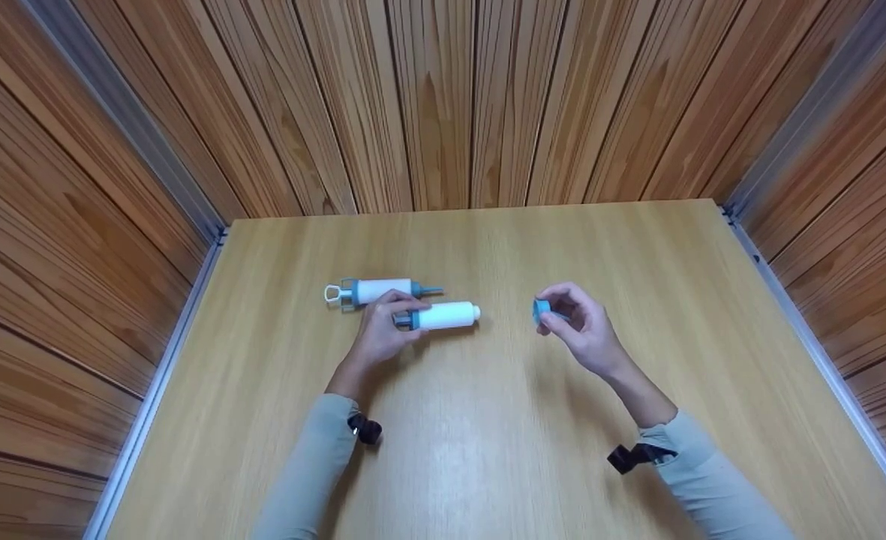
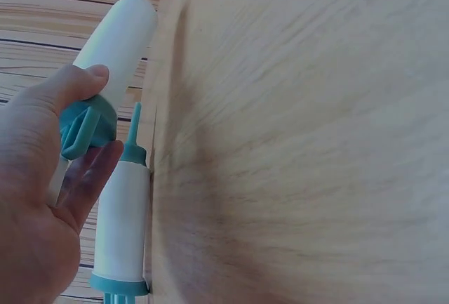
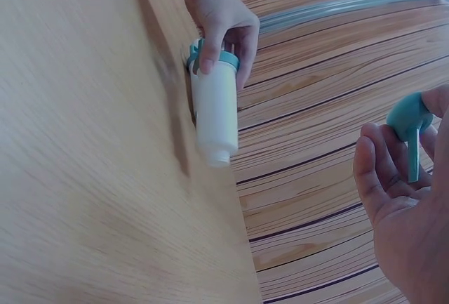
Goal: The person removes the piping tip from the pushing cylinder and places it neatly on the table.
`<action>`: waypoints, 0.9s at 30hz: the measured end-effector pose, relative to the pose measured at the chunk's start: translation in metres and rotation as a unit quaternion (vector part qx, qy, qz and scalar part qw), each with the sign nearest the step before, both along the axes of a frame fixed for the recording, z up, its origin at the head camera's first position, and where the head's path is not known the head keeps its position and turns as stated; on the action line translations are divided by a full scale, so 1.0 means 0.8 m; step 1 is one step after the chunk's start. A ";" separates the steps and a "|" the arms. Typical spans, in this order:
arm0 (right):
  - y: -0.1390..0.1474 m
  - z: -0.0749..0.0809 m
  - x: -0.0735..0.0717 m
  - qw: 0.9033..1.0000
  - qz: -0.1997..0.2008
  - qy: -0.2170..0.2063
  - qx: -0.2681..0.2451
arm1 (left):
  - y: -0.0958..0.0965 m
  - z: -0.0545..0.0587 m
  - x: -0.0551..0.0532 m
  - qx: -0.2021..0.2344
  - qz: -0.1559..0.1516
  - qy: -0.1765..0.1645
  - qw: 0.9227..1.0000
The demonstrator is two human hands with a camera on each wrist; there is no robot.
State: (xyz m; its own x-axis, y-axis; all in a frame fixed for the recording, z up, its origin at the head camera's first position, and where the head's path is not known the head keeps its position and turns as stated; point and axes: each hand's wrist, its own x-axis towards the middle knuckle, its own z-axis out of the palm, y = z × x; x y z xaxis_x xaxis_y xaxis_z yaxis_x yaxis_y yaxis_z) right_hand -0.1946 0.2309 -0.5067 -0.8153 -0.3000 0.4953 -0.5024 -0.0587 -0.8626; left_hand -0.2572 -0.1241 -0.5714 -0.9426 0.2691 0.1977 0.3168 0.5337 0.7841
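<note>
My left hand (image 1: 384, 330) grips a large white syringe (image 1: 449, 315) around its teal collar, thumb and fingers on opposite sides. The syringe lies sideways above the table, its short bare white tip pointing right; the palm partly hides its plunger end. In my right hand (image 1: 589, 336), thumb and fingers pinch a teal nozzle cap (image 3: 408, 116), whose thin spout points back toward the palm. A gap separates the cap from the syringe's bare tip. Just behind the left hand lies a second white syringe (image 1: 384, 289), with its teal nozzle (image 1: 431, 290) attached and its pull handle (image 1: 333, 293) at the left.
The wooden table (image 1: 473, 247) carries both hands' shadows. Wood-plank walls (image 1: 443, 112) rise at the back and both sides, with metal rails (image 1: 165, 375) along the side edges. Dark wrist cameras (image 1: 366, 430) are strapped over the sleeves.
</note>
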 end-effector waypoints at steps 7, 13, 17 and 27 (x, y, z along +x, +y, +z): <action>0.000 -0.001 0.001 1.000 -0.007 -0.014 -0.004 | -0.003 -0.005 0.000 -0.009 0.000 -0.023 1.000; -0.001 0.000 0.002 1.000 -0.011 -0.019 -0.001 | -0.004 -0.006 0.000 -0.009 0.003 -0.045 0.999; 0.000 0.000 0.001 1.000 -0.011 -0.020 -0.003 | -0.006 -0.006 -0.001 -0.009 0.004 -0.054 0.998; 0.000 0.000 0.001 1.000 -0.009 -0.019 0.001 | -0.010 -0.007 -0.002 -0.034 0.003 -0.078 0.996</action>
